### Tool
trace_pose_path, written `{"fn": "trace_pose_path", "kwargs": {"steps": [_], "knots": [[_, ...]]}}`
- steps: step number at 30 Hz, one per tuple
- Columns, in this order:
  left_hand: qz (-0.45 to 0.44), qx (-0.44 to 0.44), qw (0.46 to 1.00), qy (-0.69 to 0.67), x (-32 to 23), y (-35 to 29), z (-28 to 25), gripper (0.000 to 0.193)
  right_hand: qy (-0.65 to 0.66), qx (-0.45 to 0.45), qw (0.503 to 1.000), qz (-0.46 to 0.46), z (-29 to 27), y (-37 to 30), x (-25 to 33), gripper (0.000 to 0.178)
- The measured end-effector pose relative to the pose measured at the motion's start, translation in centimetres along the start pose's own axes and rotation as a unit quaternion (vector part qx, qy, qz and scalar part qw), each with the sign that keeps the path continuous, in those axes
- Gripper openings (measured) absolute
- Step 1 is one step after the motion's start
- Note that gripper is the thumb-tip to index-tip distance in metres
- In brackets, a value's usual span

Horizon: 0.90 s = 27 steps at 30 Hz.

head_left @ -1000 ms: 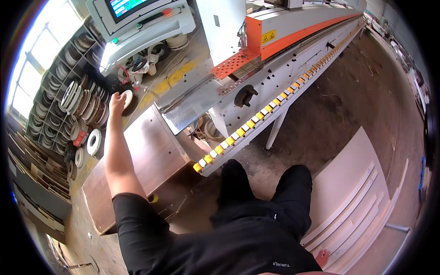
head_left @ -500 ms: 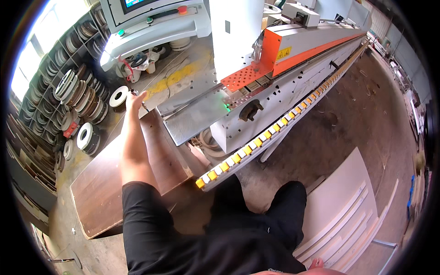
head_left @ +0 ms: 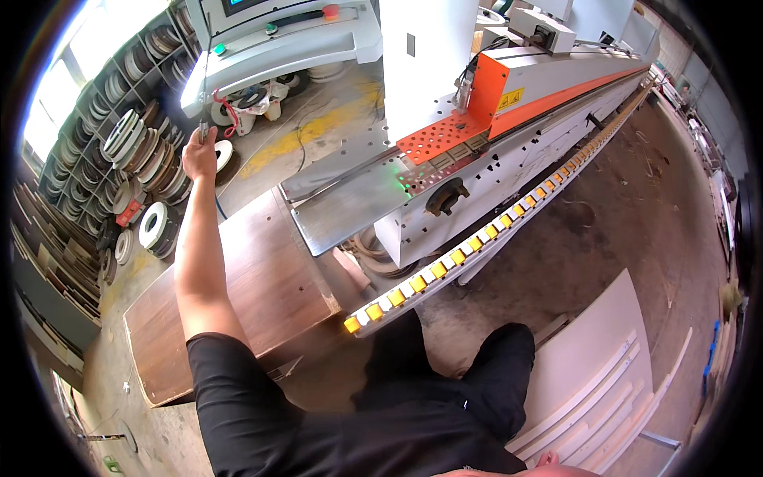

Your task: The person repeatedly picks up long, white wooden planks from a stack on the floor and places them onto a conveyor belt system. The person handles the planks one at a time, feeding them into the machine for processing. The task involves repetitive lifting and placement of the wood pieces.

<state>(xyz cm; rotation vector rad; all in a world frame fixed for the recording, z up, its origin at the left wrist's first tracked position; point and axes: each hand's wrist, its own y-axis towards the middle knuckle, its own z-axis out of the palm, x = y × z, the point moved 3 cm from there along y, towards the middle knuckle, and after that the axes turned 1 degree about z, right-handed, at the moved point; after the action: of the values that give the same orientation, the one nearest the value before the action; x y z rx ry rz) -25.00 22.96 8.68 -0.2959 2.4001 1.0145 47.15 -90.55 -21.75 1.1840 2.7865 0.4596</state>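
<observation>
My left hand is raised at the end of an outstretched arm, fingers wrapped round what looks like an air blow gun. A long thin nozzle points up from it, and a blue hose shows below the hand. The hand is over the floor, beyond the brown wooden cabinet and left of the machine's metal infeed plate. Of my right hand only a bit of finger shows at the lower edge, beside pale boards; its grip is hidden.
An edge-banding machine with an orange guard extends to the far right. Its roller rail juts toward me, close to my legs. A control console stands at the back. Coils of edge banding fill racks and stacks on the left.
My left hand has swung up and left, away from the cabinet's far edge and the infeed plate. The blow gun's nozzle now points upward. The view has shifted slightly.
</observation>
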Motion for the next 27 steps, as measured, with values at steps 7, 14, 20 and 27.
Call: {"fn": "trace_pose_path", "kwargs": {"steps": [7,14,20,27], "knots": [[-0.025,0.106,0.991,-0.078,-3.5,1.6,-1.8,0.045,0.193,0.09,0.963,0.164,-0.1,10.7,7.6,0.031],[-0.017,0.058,0.998,-0.027,-5.5,3.4,0.1,0.045,0.176,0.06,0.972,0.142,-1.8,11.9,8.6,0.028],[0.006,-0.042,0.997,-0.062,-4.2,3.4,2.2,0.047,0.186,0.091,0.961,0.183,0.2,7.8,6.0,0.031],[0.007,-0.063,0.996,-0.062,-7.2,2.0,1.5,0.045,0.178,0.087,0.963,0.183,0.6,5.4,4.6,0.033]]}}
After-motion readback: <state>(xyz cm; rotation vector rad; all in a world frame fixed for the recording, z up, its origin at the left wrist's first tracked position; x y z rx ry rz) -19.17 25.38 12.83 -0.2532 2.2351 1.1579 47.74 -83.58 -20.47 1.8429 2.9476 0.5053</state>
